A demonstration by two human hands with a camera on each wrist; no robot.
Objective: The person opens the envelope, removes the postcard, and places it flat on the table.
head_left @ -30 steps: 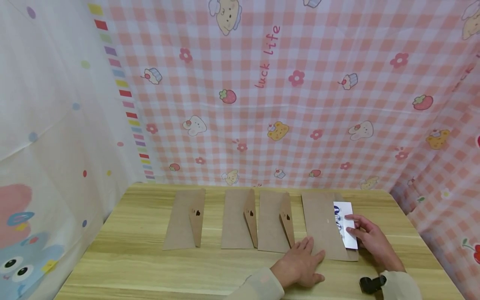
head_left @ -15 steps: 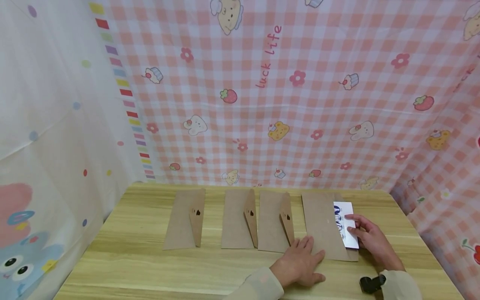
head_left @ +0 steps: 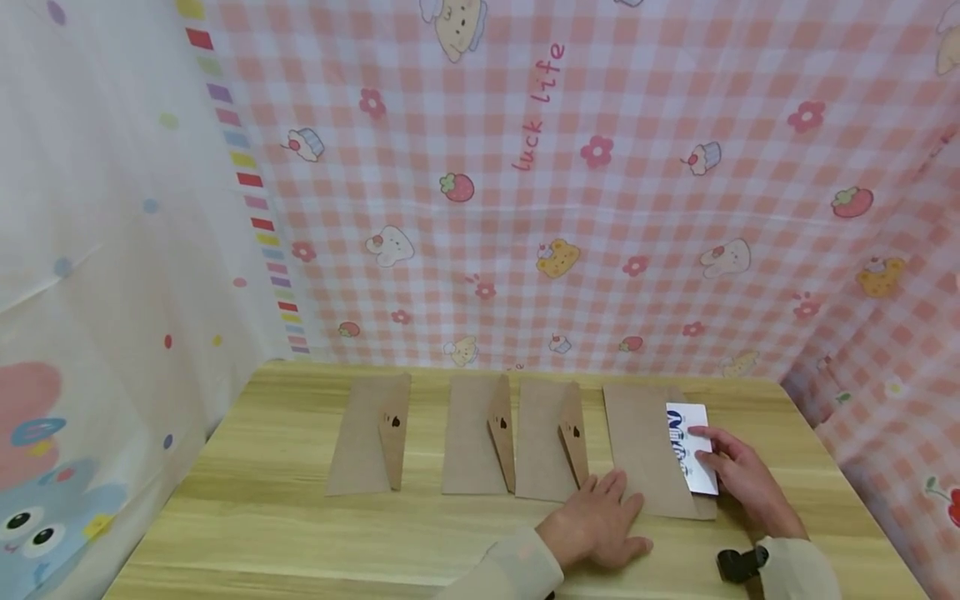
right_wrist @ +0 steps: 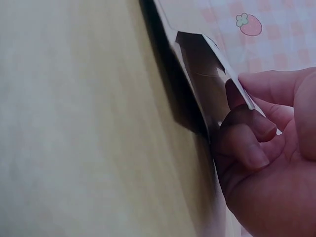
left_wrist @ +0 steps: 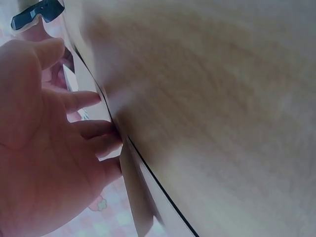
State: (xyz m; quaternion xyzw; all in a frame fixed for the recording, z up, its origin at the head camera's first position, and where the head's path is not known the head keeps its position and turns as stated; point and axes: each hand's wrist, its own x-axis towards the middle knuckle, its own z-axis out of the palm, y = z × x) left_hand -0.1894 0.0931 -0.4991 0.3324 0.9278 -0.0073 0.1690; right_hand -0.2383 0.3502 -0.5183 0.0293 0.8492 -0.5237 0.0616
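Observation:
At the right of the table a brown paper envelope (head_left: 645,454) lies with its open side facing right. A white card (head_left: 699,454) with blue lettering shows at that side, its lettering cut off along the envelope's edge. My right hand (head_left: 746,479) pinches the card's right edge between thumb and fingers; the right wrist view shows the card (right_wrist: 231,79) tilted up beside the thumb. My left hand (head_left: 596,521) lies palm down with fingers spread, its fingertips at the near edges of this envelope and the neighbouring envelope (head_left: 540,450).
Two more brown envelopes, one in the middle (head_left: 472,442) and one farther left (head_left: 360,442), lie on the wooden table (head_left: 262,517). Their flaps bear small dark prints. A black device (head_left: 738,565) sits at my right cuff. Patterned cloths (head_left: 525,208) hang behind and beside the table.
The white card has shifted very slightly to the right with my right hand. My left hand keeps its place, and the head view has tilted a little.

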